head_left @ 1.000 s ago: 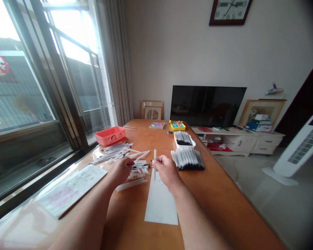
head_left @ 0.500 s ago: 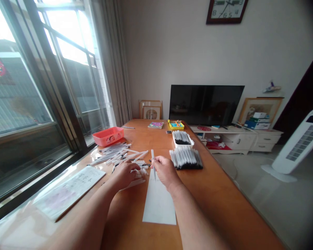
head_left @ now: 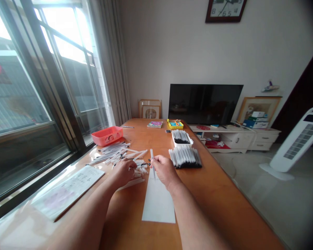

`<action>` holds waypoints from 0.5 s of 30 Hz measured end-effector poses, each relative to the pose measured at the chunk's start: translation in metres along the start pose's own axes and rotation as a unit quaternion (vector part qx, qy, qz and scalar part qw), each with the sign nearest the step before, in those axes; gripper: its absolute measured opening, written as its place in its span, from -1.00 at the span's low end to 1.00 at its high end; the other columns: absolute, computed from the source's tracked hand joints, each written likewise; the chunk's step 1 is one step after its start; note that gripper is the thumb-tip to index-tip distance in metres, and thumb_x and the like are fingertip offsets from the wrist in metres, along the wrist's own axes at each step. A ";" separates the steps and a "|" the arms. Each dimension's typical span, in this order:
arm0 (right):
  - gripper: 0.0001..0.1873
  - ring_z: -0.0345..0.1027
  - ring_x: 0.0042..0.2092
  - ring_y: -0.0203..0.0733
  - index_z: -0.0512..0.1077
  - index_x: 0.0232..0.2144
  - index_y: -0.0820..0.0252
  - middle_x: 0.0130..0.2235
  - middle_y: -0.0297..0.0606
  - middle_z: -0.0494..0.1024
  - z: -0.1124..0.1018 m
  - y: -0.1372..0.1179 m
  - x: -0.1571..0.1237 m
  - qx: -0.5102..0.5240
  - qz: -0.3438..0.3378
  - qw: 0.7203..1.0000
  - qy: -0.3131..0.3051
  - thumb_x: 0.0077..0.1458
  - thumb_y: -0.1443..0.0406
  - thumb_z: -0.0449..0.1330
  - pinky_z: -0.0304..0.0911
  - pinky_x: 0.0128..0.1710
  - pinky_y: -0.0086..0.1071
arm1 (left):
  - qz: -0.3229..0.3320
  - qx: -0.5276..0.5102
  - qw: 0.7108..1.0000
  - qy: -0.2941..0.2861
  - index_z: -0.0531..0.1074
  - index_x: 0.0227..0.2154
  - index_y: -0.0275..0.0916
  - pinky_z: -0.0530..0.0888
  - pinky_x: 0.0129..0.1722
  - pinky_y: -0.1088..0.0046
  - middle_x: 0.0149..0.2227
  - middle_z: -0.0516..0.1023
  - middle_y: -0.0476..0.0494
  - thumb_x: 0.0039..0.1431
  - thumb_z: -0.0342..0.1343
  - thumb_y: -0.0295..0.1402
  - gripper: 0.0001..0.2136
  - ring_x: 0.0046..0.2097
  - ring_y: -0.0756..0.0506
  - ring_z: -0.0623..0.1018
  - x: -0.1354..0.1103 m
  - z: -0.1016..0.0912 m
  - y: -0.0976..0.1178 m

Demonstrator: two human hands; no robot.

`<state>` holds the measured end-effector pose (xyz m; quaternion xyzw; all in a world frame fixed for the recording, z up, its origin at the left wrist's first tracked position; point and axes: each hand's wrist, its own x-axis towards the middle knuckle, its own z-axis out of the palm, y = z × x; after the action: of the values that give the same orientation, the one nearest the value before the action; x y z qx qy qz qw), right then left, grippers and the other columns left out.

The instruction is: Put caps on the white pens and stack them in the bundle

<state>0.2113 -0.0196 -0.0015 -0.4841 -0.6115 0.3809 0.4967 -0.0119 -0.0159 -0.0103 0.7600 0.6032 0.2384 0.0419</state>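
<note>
My right hand point(head_left: 163, 169) is closed on a white pen barrel point(head_left: 151, 155) and holds it upright above a white sheet of paper point(head_left: 158, 205). My left hand point(head_left: 124, 172) rests on a small heap of loose white and black pen parts point(head_left: 140, 166), its fingers curled around one thin piece with a dark tip. A wider scatter of white pen barrels point(head_left: 114, 152) lies further left on the wooden table point(head_left: 214, 194).
A neat stack of finished pens point(head_left: 185, 158) and a white tray of pens point(head_left: 182, 137) sit right of my hands. A red basket point(head_left: 106, 135) stands by the window. An open notebook point(head_left: 67, 187) lies at the left; a yellow box point(head_left: 175, 124) and booklet point(head_left: 154, 124) at the far end.
My left hand has closed on a small piece in the heap and drawn slightly toward the right hand. The right hand keeps the barrel upright, nearly still. The view shifted a little.
</note>
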 end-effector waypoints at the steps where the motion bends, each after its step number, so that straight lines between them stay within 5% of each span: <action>1: -0.72 0.30 -0.45 -0.26 0.51 -0.50 0.15 -0.52 -0.36 0.52 -0.001 0.000 0.000 -0.002 -0.002 1.000 0.001 0.13 0.14 0.15 0.08 -0.45 -0.43 | -0.019 0.002 1.000 0.014 0.63 -0.30 -0.18 0.39 -0.16 0.35 -0.22 0.60 -0.18 0.08 0.05 -0.50 -0.74 -0.21 -0.15 0.54 0.001 -0.002 -0.004; 7: -0.72 0.30 -0.44 -0.27 0.50 -0.51 0.16 -0.51 -0.36 0.53 -0.003 -0.002 0.000 0.001 -0.009 1.000 0.000 0.12 0.15 0.15 0.08 -0.44 -0.44 | -0.131 0.027 0.990 0.044 0.62 -0.24 -0.20 0.39 -0.20 0.38 -0.24 0.64 -0.17 0.07 0.07 -0.49 -0.74 -0.21 -0.15 0.56 0.006 -0.010 -0.031; 15: -0.74 0.33 -0.43 -0.25 0.52 -0.49 0.15 -0.50 -0.35 0.56 0.000 0.002 0.001 -0.003 -0.010 1.000 0.004 0.12 0.16 0.15 0.09 -0.43 -0.43 | -0.064 0.065 0.996 -0.020 0.64 -0.19 -0.11 0.39 -0.19 0.35 -0.17 0.58 -0.17 0.10 0.13 -0.35 -0.75 -0.17 -0.18 0.55 0.004 -0.004 -0.020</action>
<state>0.2117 -0.0185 -0.0031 -0.4812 -0.6150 0.3721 0.5018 -0.0310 -0.0082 -0.0127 0.7252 0.6642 0.1804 0.0193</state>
